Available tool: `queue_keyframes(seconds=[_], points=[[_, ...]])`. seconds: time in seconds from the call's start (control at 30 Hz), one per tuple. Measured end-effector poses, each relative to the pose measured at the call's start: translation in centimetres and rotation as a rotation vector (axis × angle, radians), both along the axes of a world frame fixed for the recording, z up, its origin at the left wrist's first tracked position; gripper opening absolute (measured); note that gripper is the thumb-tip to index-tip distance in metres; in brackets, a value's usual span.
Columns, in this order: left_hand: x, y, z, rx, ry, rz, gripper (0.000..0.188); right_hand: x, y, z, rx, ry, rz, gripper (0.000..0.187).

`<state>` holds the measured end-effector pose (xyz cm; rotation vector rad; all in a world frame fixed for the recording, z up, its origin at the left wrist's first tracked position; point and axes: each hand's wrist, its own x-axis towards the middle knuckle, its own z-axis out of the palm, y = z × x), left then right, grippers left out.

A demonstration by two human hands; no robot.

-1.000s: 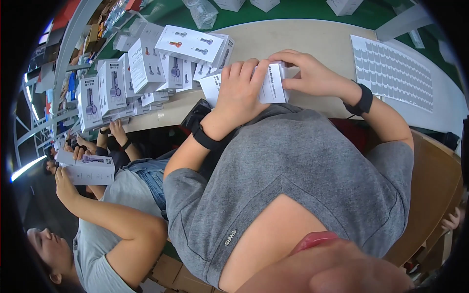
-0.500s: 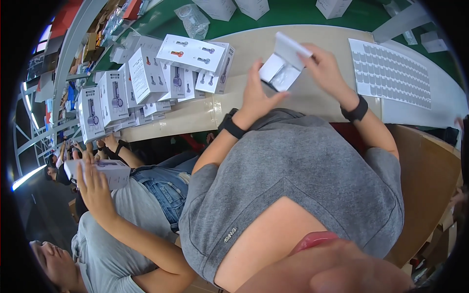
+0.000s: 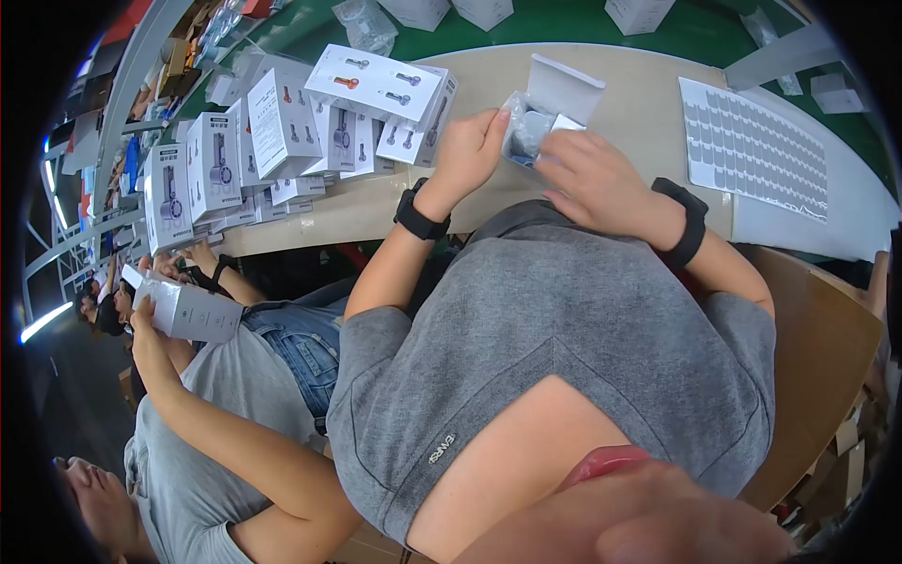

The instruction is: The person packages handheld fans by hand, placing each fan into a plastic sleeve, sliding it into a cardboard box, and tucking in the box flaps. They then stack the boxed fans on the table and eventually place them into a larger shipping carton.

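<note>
A small white box point(image 3: 565, 87) lies in front of me with its lid flap raised on the far side. Inside it shows a clear plastic bag point(image 3: 533, 127) around something pale that I cannot make out. At the box's left edge my left hand point(image 3: 473, 143) is closed, thumb and finger pinching the edge where the bag bulges up. Over the near right part of the opening is my right hand point(image 3: 601, 183), palm down with bent fingers; they are smeared by motion and hide part of the contents.
To the left stand several printed white boxes point(image 3: 282, 132), some stacked. A sheet of grey labels point(image 3: 752, 146) lies at right. Beyond are white boxes point(image 3: 639, 14) and a clear bag point(image 3: 366, 26) on a green surface. A co-worker at left holds a white box point(image 3: 195, 310).
My right hand has left the lid flap and come down over the opening. The flap now stands farther back. My left hand has moved to the box's left edge and closed there.
</note>
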<state>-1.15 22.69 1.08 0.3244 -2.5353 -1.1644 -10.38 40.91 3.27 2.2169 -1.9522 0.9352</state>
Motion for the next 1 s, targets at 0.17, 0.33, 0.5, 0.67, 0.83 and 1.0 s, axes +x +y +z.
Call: queue_keyframes(seconds=[0.17, 0.33, 0.5, 0.67, 0.83, 1.0], points=[[0.7, 0.3, -0.5, 0.018, -0.026, 0.049, 0.033, -0.7, -0.9, -0.3, -0.052, 0.139, -0.101, 0.03], [1.5, -0.3, -1.8, -0.056, 0.05, 0.143, 0.024, -2.3, 1.6, -1.4, -0.077, 0.142, -0.011, 0.026], [0.5, 0.7, 0.5, -0.446, 0.463, -0.026, 0.011, -0.6, 2.8, -2.8, -0.107, -0.031, -0.119, 0.022], [0.9, 0.2, 1.7, -0.622, 0.26, -0.122, 0.009, -0.8, -1.0, -0.2, -0.029, -0.05, -0.2, 0.018], [1.3, -0.1, 1.8, -0.593, 0.261, -0.148, 0.008, -2.7, -3.8, 0.7, 0.026, 0.06, -0.112, 0.013], [1.5, -0.4, 1.6, -0.465, 0.249, -0.175, 0.011, -2.3, -2.0, 0.7, 0.115, 0.108, -0.036, 0.012]])
